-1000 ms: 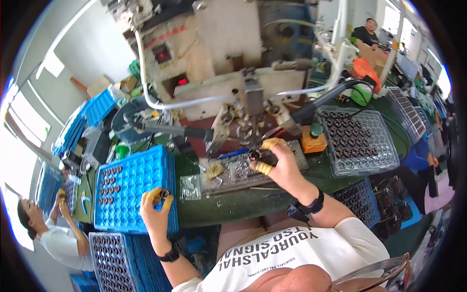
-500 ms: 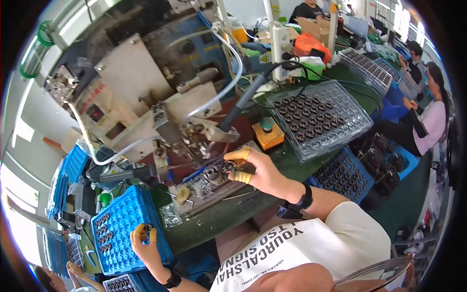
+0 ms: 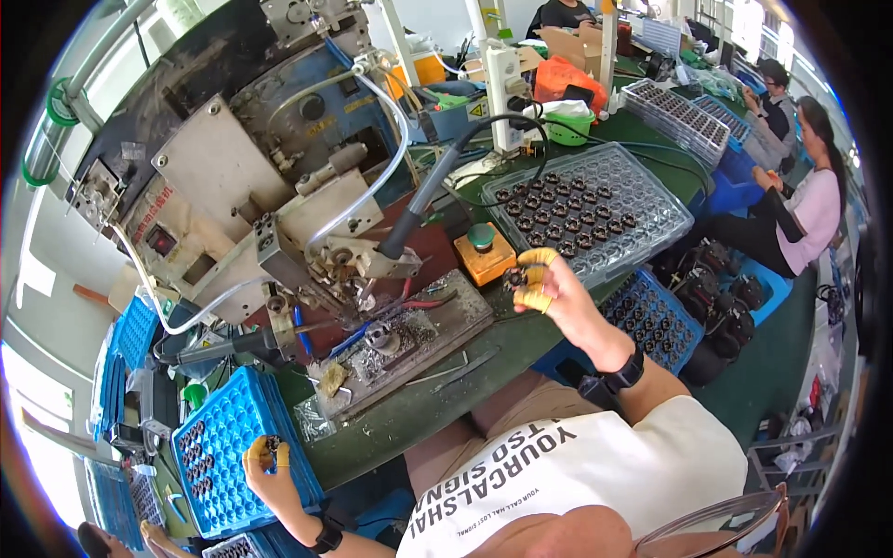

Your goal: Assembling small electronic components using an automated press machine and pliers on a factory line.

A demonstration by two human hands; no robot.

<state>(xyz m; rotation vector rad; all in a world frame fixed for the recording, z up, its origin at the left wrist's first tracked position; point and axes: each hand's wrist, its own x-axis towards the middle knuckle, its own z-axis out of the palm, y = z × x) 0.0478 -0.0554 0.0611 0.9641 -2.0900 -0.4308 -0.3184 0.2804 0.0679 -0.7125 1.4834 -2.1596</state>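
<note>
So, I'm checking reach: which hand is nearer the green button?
Right: the right hand is close to the green button, lower right in view; the left hand is farther, lower left, by the blue tray.

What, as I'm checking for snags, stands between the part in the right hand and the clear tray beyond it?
Nothing visible: the right hand holds the small dark part near the front edge of the clear plastic tray. The orange button box sits just to the left.
</note>
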